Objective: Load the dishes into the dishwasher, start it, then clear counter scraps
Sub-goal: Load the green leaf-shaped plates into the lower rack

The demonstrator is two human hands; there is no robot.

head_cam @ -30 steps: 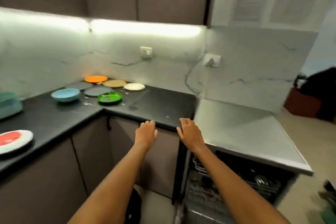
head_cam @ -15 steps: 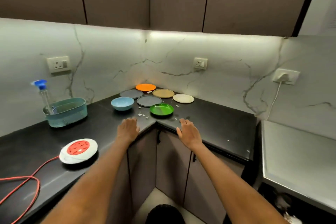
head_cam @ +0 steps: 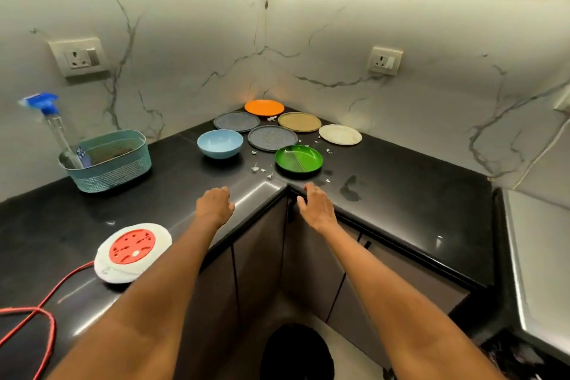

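Several dishes lie in the corner of the black counter (head_cam: 401,194): a green divided plate (head_cam: 298,159) nearest me, a blue bowl (head_cam: 219,143), two grey plates (head_cam: 272,138) (head_cam: 236,121), an orange plate (head_cam: 264,107), a tan plate (head_cam: 299,121) and a white plate (head_cam: 340,134). Small white scraps (head_cam: 259,168) are scattered among them. My left hand (head_cam: 214,205) and right hand (head_cam: 316,205) hover over the counter's front edge, fingers loosely curled, holding nothing. The green plate sits just beyond my right hand.
A teal basket (head_cam: 108,160) with a spray bottle (head_cam: 55,129) stands at the left. A white and red round socket reel (head_cam: 132,251) with a red cord (head_cam: 37,315) lies at the front left. A pale worktop (head_cam: 543,256) is at the right. A dark bin (head_cam: 296,352) stands on the floor.
My view has swung left from the open dishwasher to the counter corner. Both hands have come closer to the dishes, and the left hand's fingers have curled.
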